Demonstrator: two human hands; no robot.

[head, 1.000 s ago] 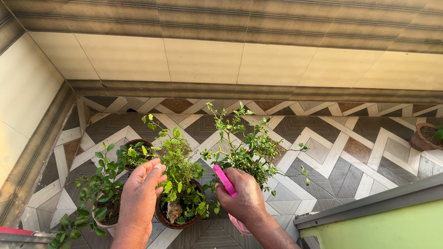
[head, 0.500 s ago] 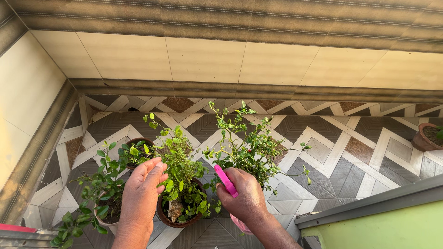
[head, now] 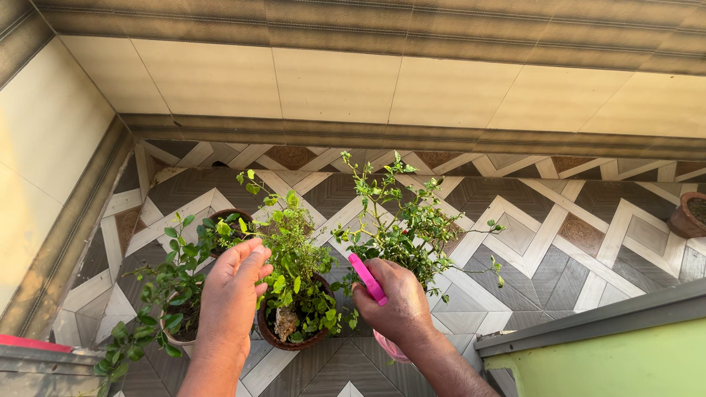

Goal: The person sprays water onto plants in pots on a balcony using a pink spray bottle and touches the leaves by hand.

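My right hand [head: 397,303] is shut on a pink spray bottle [head: 368,279], its nozzle pointing up and left toward the middle plant. That leafy plant [head: 294,259] grows in a round brown pot [head: 273,340] on the tiled floor. My left hand [head: 234,290] touches its leaves on the left side, fingers curled against the foliage. A taller thin-stemmed plant [head: 401,220] stands just behind my right hand. Another potted plant [head: 170,287] sits to the left of my left hand.
The floor [head: 559,220] has a zigzag tile pattern. A beige tiled wall [head: 331,81] runs along the back and the left. A brown pot [head: 687,215] stands at the far right. A green ledge with a grey rim [head: 610,345] fills the lower right corner.
Both hands have stayed on the middle plant and the spray bottle. The view has shifted only slightly.
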